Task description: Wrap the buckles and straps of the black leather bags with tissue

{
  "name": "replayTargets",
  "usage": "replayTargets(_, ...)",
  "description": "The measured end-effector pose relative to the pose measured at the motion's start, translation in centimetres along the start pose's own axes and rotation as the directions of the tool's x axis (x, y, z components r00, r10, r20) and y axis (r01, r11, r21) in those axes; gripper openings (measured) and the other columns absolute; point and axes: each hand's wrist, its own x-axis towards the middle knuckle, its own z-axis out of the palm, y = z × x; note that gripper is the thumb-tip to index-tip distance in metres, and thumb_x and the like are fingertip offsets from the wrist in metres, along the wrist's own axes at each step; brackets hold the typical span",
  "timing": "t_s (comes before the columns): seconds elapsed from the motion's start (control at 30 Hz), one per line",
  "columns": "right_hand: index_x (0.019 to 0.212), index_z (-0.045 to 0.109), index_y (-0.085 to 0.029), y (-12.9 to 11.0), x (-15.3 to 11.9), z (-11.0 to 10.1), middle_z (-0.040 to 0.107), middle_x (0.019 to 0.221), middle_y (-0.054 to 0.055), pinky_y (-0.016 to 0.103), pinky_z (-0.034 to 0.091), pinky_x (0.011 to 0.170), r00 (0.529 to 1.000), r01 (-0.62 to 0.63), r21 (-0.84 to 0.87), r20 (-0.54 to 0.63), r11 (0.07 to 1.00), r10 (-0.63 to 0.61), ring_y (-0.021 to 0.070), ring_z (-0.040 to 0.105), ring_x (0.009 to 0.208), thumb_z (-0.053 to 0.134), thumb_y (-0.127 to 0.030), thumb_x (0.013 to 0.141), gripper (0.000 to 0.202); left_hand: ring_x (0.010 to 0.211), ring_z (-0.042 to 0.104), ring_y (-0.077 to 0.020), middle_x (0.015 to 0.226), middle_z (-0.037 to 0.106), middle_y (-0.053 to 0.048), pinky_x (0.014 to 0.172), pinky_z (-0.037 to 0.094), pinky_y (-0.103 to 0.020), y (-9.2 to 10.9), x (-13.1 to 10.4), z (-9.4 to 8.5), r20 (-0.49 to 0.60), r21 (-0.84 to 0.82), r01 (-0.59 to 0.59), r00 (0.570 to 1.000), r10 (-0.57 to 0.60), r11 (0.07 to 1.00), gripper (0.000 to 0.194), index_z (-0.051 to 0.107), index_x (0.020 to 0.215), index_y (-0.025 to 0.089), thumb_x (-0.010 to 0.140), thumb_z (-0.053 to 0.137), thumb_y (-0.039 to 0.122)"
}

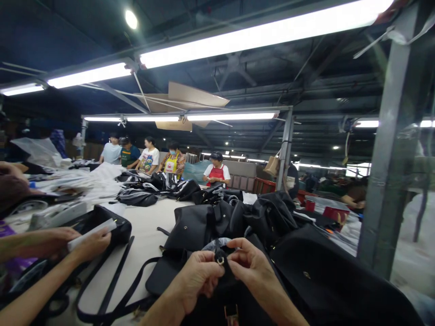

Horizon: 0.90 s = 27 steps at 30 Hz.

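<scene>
Low in the middle of the head view, my left hand (200, 274) pinches a short black strap end with a gold-coloured ring (220, 261). My right hand (250, 267) is closed from the other side, thumb and fingertips on the same strap end; exactly where they grip is partly hidden. Just behind the fingers arches a bag handle wrapped in clear plastic (215, 244). Beneath both hands lies a black handbag (217, 303), with a gold-coloured clasp (231, 313) on its front.
Black bags (197, 222) are heaped ahead and to the right on the pale table (146, 222). Loose straps (125, 294) lie at left. A co-worker's hands (90, 244) hold a white strip beside another black bag (118, 226). A metal post (387, 149) rises at right; several people stand beyond.
</scene>
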Motion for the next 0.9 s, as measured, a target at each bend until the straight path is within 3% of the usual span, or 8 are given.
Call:
replayTargets(0.1,0.085,0.055,-0.019,-0.6,-0.5,-0.1,0.060,0.062,-0.007,0.023,0.045,0.056,0.977,-0.189,0.144,0.124,0.971,0.171,0.0099,0.055,0.055,0.073,-0.023,0.064,0.027,0.028,0.032,-0.0041,0.035,0.045,0.007,0.031,0.022,-0.016,-0.2,0.0,0.0,0.035,-0.024,0.006,0.999,-0.006,1.000,0.016,0.060,0.060,0.016,0.046,0.057,0.023)
replayTargets(0.17,0.080,0.055,-0.019,-0.9,-0.9,0.0,0.062,0.067,-0.005,0.026,0.049,0.062,0.958,-0.263,0.282,0.189,0.923,0.215,0.0113,0.058,0.061,0.072,-0.022,0.063,0.024,0.030,0.031,-0.0041,0.036,0.044,0.008,0.031,0.022,-0.016,-0.3,0.0,0.1,0.045,-0.032,-0.001,0.999,0.003,0.999,0.017,0.062,0.061,0.015,0.046,0.056,0.023)
replayTargets(0.27,0.079,0.057,-0.018,-1.1,-1.4,0.5,0.065,0.072,-0.003,0.026,0.048,0.068,0.962,-0.227,0.405,0.237,0.886,0.138,0.0125,0.061,0.067,0.071,-0.016,0.062,0.022,0.032,0.032,-0.0042,0.040,0.044,0.008,0.032,0.022,-0.017,-0.4,0.2,0.5,0.047,-0.059,-0.014,0.999,0.017,0.998,0.018,0.062,0.063,0.015,0.048,0.055,0.023)
replayTargets(0.37,0.085,0.058,-0.019,-0.7,-1.6,0.7,0.068,0.076,-0.001,0.030,0.048,0.072,0.962,-0.161,0.421,0.269,0.893,0.046,0.0157,0.065,0.071,0.074,-0.016,0.064,0.027,0.036,0.036,-0.0047,0.045,0.044,0.008,0.034,0.022,-0.016,-0.7,0.4,0.7,0.056,-0.107,0.026,0.998,-0.020,0.994,0.017,0.058,0.065,0.017,0.051,0.056,0.025)
replayTargets(0.53,0.091,0.054,-0.022,1.6,-1.7,0.9,0.065,0.071,-0.005,0.026,0.045,0.063,0.990,-0.057,0.370,0.143,0.927,0.004,0.0139,0.061,0.065,0.081,-0.022,0.066,0.037,0.037,0.041,-0.0055,0.046,0.049,0.005,0.036,0.025,-0.016,-0.9,0.1,0.9,0.086,-0.156,0.030,0.996,-0.017,0.987,0.020,0.057,0.067,0.017,0.055,0.063,0.032)
replayTargets(0.67,0.087,0.052,-0.022,3.1,-1.7,1.6,0.058,0.064,-0.007,0.022,0.040,0.053,0.999,-0.029,0.402,0.027,0.915,0.020,0.0093,0.054,0.053,0.082,-0.038,0.068,0.039,0.043,0.047,-0.0061,0.053,0.056,0.002,0.041,0.032,-0.016,-1.1,-0.3,0.6,0.142,-0.173,-0.046,0.987,0.071,0.984,0.026,0.059,0.072,0.014,0.062,0.069,0.036)
replayTargets(0.77,0.086,0.052,-0.022,3.5,-1.8,1.7,0.052,0.059,-0.010,0.020,0.037,0.049,0.998,-0.006,0.360,-0.055,0.933,0.027,0.0066,0.047,0.049,0.083,-0.044,0.067,0.043,0.040,0.042,-0.0056,0.052,0.056,0.002,0.039,0.030,-0.017,-1.5,-0.3,0.3,0.154,-0.061,-0.109,0.981,0.118,0.992,0.027,0.061,0.074,0.014,0.066,0.069,0.039)
replayTargets(0.9,0.091,0.057,-0.020,3.4,-2.3,1.3,0.056,0.061,-0.007,0.019,0.037,0.048,0.992,-0.049,0.236,-0.099,0.970,0.074,0.0070,0.048,0.050,0.082,-0.046,0.068,0.043,0.038,0.035,-0.0058,0.050,0.052,0.005,0.035,0.023,-0.018,-2.1,0.0,0.5,0.074,0.103,-0.198,0.979,0.191,0.975,0.023,0.062,0.076,0.014,0.069,0.064,0.036)
